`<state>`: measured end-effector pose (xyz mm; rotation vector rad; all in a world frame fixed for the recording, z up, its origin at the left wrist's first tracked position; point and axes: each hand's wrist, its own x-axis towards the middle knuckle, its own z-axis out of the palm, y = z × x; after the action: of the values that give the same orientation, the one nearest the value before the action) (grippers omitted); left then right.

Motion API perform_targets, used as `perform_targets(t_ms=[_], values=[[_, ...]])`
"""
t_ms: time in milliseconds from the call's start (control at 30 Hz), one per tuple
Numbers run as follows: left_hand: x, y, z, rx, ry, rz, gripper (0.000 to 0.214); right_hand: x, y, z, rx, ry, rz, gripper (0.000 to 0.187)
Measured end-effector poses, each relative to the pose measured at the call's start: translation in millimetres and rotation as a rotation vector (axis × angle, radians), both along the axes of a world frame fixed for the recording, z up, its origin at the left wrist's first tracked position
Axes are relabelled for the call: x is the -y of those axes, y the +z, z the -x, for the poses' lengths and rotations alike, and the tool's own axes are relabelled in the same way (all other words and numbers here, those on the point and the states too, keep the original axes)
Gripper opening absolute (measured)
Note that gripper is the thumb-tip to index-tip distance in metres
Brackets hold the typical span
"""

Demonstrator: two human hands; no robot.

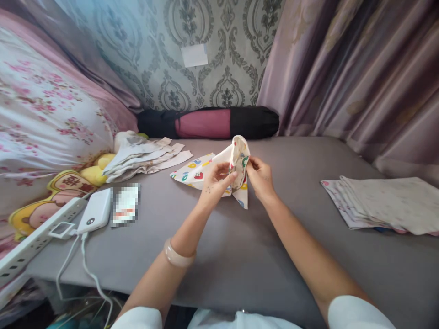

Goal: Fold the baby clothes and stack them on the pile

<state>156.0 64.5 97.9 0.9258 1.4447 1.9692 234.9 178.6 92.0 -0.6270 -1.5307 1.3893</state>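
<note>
A small cream cloth (236,157) printed with coloured letters is lifted off the grey bed sheet (240,246) in the middle. My left hand (217,180) pinches its lower left part, fingers closed on the fabric. My right hand (259,176) grips the cloth's right edge, also closed on it. One corner of the cloth trails on the sheet to the left.
A loose pile of pale cloths (144,157) lies at the back left. A stack of folded cloths (384,201) sits at the right. A white power bank (96,210) with cables, a power strip (37,237) and a yellow plush toy (68,183) lie at the left. A black-and-pink roll bag (209,122) rests against the wall.
</note>
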Motion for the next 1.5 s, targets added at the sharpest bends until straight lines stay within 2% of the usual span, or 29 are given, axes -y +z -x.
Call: perform_targets(t_ms=[133,233,333,467,567,700,800,900,967,1033,1100,1133,1233,1267,1367,1500], values=[[-0.7,-24.5,-5.0,0.032,0.049,0.067,0.036,0.8,-2.6,6.4,-0.006,-0.010,0.003,0.026],[-1.9,-31.5,-2.5,0.101,0.081,0.066,0.032,-2.5,-5.7,6.3,0.000,-0.011,-0.008,0.030],[1.5,-25.9,4.6,0.132,0.137,0.056,0.032,-13.3,-6.3,-1.4,0.032,-0.025,-0.028,0.035],[11.0,-3.7,17.7,0.098,0.258,-0.016,0.028,-34.0,3.5,-21.4,0.079,-0.043,-0.050,0.040],[17.7,19.7,30.8,0.001,0.324,-0.051,0.022,-47.1,19.9,-39.8,0.108,0.029,-0.113,0.041],[27.3,61.7,51.0,-0.323,0.349,-0.042,0.019,-59.7,56.2,-67.2,0.175,0.103,-0.224,0.040],[36.7,104.8,60.5,-0.573,0.358,0.031,0.020,-67.7,98.3,-90.2,0.227,0.125,-0.338,0.036],[46.3,155.0,60.2,-0.770,0.323,0.087,0.024,-72.4,152.1,-111.2,0.356,0.146,-0.491,0.028],[50.8,186.4,57.2,-0.851,0.311,0.069,0.026,-72.5,188.1,-121.0,0.411,0.133,-0.577,0.022],[51.3,210.3,56.1,-0.907,0.362,0.002,0.029,-71.6,216.6,-126.0,0.394,0.055,-0.659,0.018],[45.7,222.8,59.6,-0.935,0.385,-0.031,0.026,-72.6,232.7,-125.6,0.397,0.013,-0.747,0.014],[40.4,224.6,63.2,-0.948,0.348,-0.007,0.023,-74.5,235.8,-123.8,0.433,0.027,-0.778,0.012],[18.4,218.3,77.0,-0.960,0.107,0.180,0.012,-85.5,231.5,-114.4,0.541,0.100,-0.817,0.008],[10.6,214.7,81.1,-0.934,0.126,0.167,0.011,-90.0,228.0,-110.6,0.516,0.075,-0.828,0.010],[-9.3,206.7,87.6,-0.891,0.321,-0.029,0.008,-102.0,218.9,-99.1,0.403,-0.077,-0.887,0.016],[-25.6,203.4,85.6,-0.932,0.322,-0.068,0.004,-113.4,214.2,-86.1,0.417,-0.177,-0.952,0.021]])
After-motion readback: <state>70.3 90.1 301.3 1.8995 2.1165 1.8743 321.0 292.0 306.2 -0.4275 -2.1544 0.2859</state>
